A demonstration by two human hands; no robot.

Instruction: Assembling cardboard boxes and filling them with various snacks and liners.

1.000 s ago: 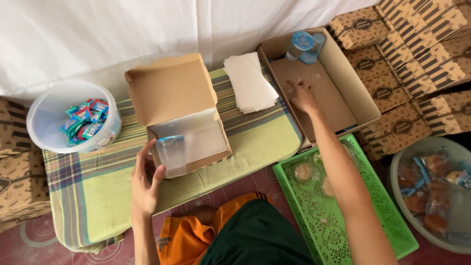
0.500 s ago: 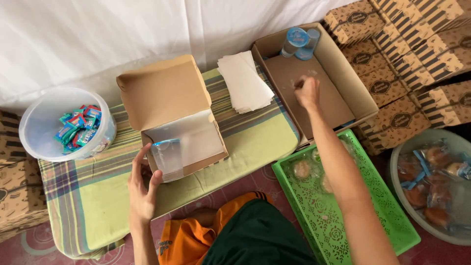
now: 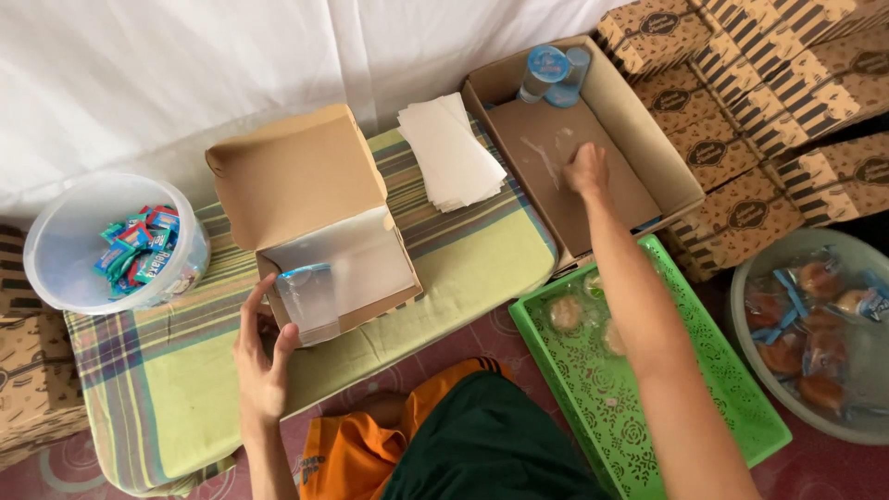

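Note:
A small brown cardboard box [image 3: 315,199] stands open on the low table, lid up, with a clear plastic cup [image 3: 306,298] in its front left corner. My left hand [image 3: 262,356] grips that front corner, thumb under the edge and fingers along the side by the cup. My right hand [image 3: 588,169] reaches into a large shallow cardboard tray [image 3: 667,157], fingers curled down over its bare floor. What they hold, if anything, is hidden. Two blue-lidded cups [image 3: 548,74] stand in the tray's far corner.
A stack of white paper sheets [image 3: 449,153] lies between box and tray. A clear tub of colourful sachets [image 3: 116,245] sits at left. A green plastic basket [image 3: 648,389] and a bowl [image 3: 815,333] of wrapped buns are at right, with patterned brown boxes [image 3: 769,102] stacked behind.
My right hand has shifted slightly farther into the tray and its fingers have curled. My left hand stays at the small box's front corner.

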